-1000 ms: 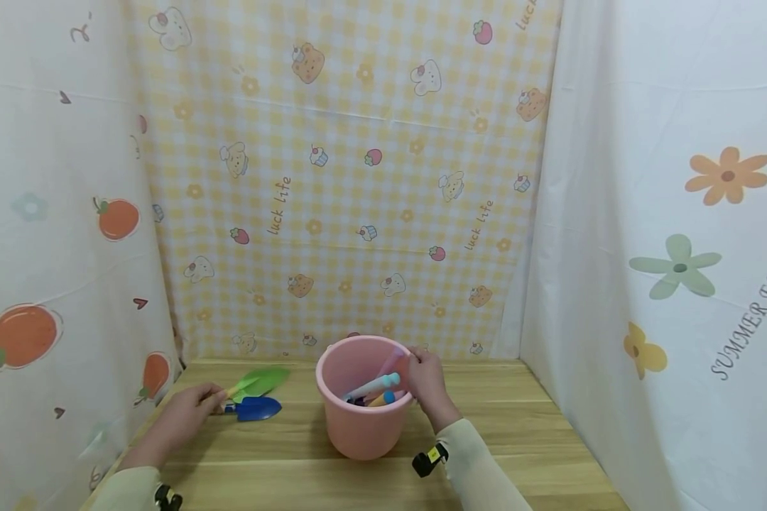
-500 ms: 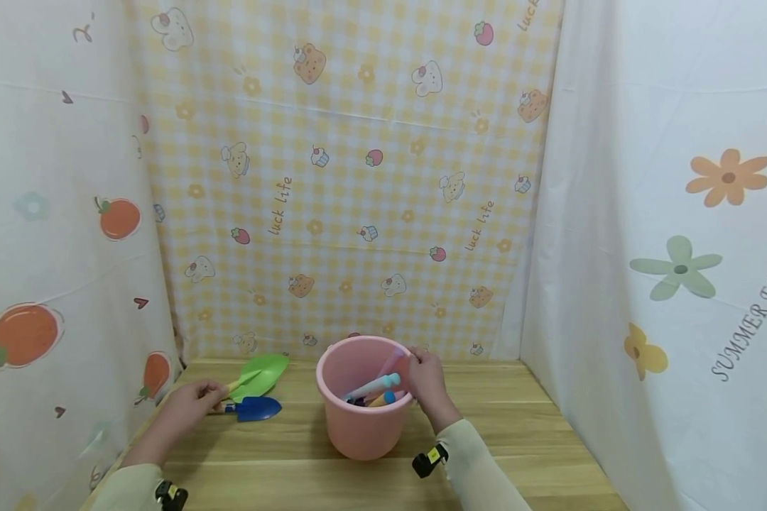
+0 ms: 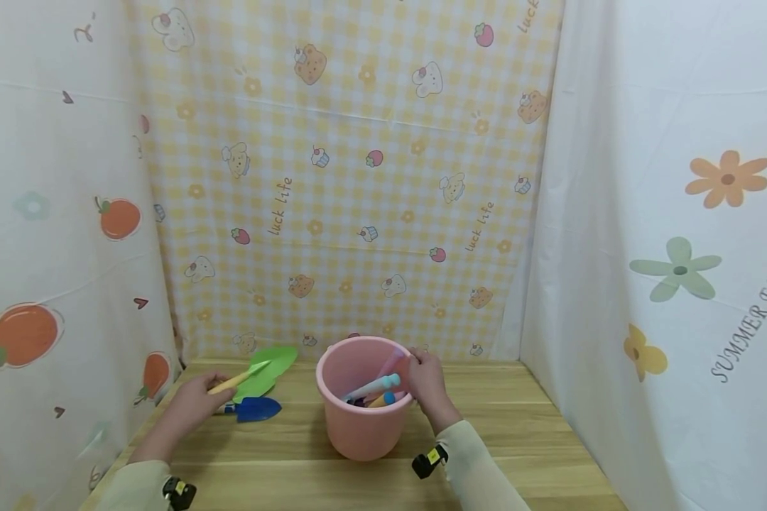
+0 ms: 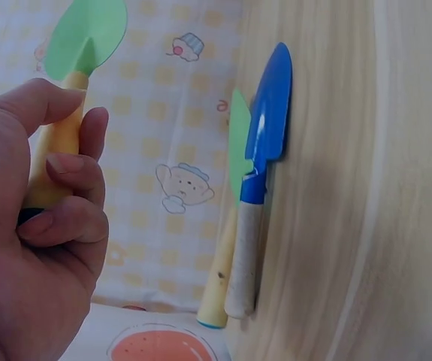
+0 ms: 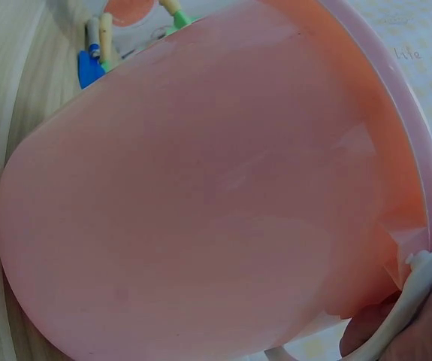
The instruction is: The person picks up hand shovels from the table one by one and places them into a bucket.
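My left hand (image 3: 192, 406) grips the light wooden handle of a green trowel (image 4: 56, 150), fingers curled round it and blade pointing away. The trowel is raised off the table. Below it lie a blue trowel (image 4: 272, 105) with a pale handle and a second green trowel (image 4: 217, 282), side by side. A pink bucket (image 3: 363, 434) stands upright at the middle of the table, and my right hand (image 3: 427, 380) holds its rim on the right side. Several tools with light blue, orange and pink handles (image 3: 373, 387) lean inside; their lower ends are hidden.
A wooden table (image 3: 486, 454) carries everything. Patterned cloth (image 3: 358, 199) hangs behind it, with white cloths on the left and right sides. The bucket's white carrying handle (image 5: 407, 297) hangs beside my right hand.
My left hand has lifted one green trowel up from beside the blue one, moving slightly up and right. My right hand and the bucket have stayed in place.
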### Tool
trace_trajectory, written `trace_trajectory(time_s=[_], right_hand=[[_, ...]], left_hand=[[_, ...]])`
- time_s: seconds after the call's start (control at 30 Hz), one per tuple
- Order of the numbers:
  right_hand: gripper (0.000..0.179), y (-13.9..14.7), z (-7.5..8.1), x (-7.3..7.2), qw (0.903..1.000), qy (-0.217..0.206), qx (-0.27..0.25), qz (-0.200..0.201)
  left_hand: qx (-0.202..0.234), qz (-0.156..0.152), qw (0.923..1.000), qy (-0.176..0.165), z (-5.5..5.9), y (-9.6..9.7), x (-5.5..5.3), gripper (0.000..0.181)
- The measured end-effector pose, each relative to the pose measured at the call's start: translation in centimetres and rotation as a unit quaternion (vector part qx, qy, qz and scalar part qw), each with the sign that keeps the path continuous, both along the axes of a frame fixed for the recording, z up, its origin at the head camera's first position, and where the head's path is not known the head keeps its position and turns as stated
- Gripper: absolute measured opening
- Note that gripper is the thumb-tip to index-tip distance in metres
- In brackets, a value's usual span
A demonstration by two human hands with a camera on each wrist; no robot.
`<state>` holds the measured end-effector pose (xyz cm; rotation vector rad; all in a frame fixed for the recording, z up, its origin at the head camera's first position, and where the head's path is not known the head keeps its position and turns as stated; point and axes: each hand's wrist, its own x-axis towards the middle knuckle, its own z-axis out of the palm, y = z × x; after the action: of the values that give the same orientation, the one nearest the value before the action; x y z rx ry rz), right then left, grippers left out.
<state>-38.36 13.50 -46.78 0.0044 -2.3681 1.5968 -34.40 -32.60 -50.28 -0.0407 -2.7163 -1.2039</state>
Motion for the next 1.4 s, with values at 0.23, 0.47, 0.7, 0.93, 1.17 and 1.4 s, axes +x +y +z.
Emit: trace_trajectory(time_s=[0.23, 0.47, 0.7, 0.93, 1.17, 1.4], right_hand=[[0.038, 0.0, 0.0, 0.0, 0.9998, 0.010, 0.014, -0.005], [0.037, -0.1, 0.0, 0.0, 0.9999, 0.011, 0.011, -0.005], [0.037, -0.1, 0.1, 0.1, 0.9999, 0.010, 0.013, -0.004], [0.037, -0.1, 0.1, 0.2, 1.0000, 0.008, 0.006, 0.000], [0.037, 0.0, 0.1, 0.1, 0.9999, 0.010, 0.004, -0.002], [0.038, 0.2, -0.1, 0.1, 1.0000, 0.005, 0.004, 0.001]], left_hand=[[0.023, -0.009, 0.9997, 0.001, 0.8, 1.1, 0.1, 0.044], [0.006, -0.016, 0.9997, 0.017, 1.8, 2.4, 0.1, 0.044], [-0.005, -0.029, 0.9984, 0.049, 2.8, 3.8, 0.1, 0.041], [-0.019, -0.043, 0.9968, 0.065, 3.9, 5.3, 0.3, 0.032], [-0.027, -0.062, 0.9950, 0.073, 5.0, 6.6, 0.4, 0.029], [-0.038, -0.073, 0.9920, 0.096, 5.4, 7.4, 0.4, 0.020]])
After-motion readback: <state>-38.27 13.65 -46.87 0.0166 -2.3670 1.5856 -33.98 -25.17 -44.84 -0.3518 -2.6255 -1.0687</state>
